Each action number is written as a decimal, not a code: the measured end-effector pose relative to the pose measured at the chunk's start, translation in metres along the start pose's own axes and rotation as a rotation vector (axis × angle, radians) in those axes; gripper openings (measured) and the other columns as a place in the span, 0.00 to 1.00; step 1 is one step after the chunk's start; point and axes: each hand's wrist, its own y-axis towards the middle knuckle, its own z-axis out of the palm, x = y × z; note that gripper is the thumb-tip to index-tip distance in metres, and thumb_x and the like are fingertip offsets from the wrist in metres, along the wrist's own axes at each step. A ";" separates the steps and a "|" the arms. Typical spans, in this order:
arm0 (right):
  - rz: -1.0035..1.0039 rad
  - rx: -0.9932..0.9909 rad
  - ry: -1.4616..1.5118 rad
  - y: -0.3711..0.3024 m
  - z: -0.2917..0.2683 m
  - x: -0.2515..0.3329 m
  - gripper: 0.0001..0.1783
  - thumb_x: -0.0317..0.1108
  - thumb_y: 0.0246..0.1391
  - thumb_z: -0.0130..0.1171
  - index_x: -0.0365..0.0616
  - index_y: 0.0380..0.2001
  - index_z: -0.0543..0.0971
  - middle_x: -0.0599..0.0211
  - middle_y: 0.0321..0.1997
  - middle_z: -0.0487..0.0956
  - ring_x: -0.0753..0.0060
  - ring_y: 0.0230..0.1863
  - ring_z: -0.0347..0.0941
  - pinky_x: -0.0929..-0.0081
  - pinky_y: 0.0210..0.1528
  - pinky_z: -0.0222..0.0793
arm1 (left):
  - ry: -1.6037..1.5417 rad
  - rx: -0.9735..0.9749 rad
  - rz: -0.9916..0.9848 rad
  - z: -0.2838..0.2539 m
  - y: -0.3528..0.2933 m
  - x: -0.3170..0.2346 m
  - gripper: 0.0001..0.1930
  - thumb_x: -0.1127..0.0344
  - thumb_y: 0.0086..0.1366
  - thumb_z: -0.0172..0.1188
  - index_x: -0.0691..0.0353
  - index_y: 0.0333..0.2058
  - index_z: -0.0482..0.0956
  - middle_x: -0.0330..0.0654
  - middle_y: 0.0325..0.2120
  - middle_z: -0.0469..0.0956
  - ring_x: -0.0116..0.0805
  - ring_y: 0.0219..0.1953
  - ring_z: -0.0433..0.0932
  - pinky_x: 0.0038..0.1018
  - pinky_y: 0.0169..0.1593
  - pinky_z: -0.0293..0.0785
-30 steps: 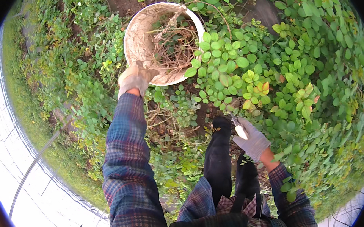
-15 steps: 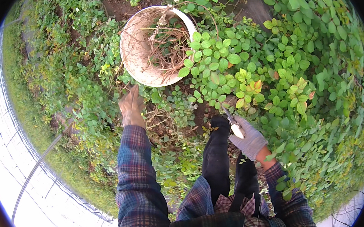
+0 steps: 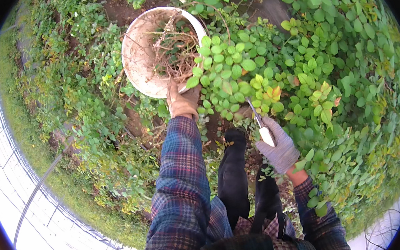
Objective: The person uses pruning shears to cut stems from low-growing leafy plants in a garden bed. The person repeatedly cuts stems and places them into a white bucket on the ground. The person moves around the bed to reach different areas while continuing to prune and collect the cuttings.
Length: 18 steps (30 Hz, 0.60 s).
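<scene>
Left hand (image 3: 184, 103): at the near rim of the white bucket (image 3: 138, 59); its grip I cannot tell.
Right hand (image 3: 283, 147): grip clamped on white-handled tool (image 3: 267, 137).
White bucket: among green plants (image 3: 233, 67), dry twigs (image 3: 177, 55) inside.

one head-worn fisheye camera, the left of a side-by-side pair, looks steeply down past the wearer's own body, upright and unmirrored. the left plaid sleeve (image 3: 178, 174) enters from the lower edge, closer to the lens than the white bucket (image 3: 138, 59) near the top; black boots (image 3: 233, 179) show below center. the wide field takes in leafy bushes (image 3: 309, 68), bends the bright gridded expanse (image 3: 42, 224) along the left rim, and ends in a dark rounded border.
</scene>
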 end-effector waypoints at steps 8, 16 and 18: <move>-0.223 -0.170 -0.133 0.019 0.008 0.024 0.38 0.33 0.50 0.69 0.39 0.63 0.68 0.51 0.54 0.78 0.56 0.52 0.78 0.67 0.55 0.73 | -0.777 -0.191 -0.289 -0.004 -0.020 -0.011 0.27 0.59 0.68 0.62 0.55 0.60 0.61 0.54 0.57 0.69 0.54 0.56 0.74 0.57 0.60 0.69; -0.039 -0.306 -0.802 0.171 -0.010 0.098 0.33 0.48 0.51 0.60 0.54 0.61 0.72 0.46 0.55 0.76 0.44 0.54 0.74 0.56 0.58 0.70 | -0.743 -0.172 -0.274 -0.001 -0.024 -0.018 0.24 0.57 0.68 0.62 0.56 0.58 0.65 0.52 0.55 0.72 0.52 0.54 0.76 0.55 0.56 0.73; 0.041 -0.190 -0.900 0.202 -0.008 0.101 0.32 0.46 0.51 0.59 0.52 0.60 0.73 0.45 0.56 0.76 0.44 0.56 0.74 0.56 0.58 0.70 | -0.728 -0.190 -0.263 -0.001 -0.023 -0.021 0.22 0.56 0.68 0.62 0.56 0.55 0.67 0.51 0.50 0.76 0.52 0.48 0.80 0.52 0.49 0.78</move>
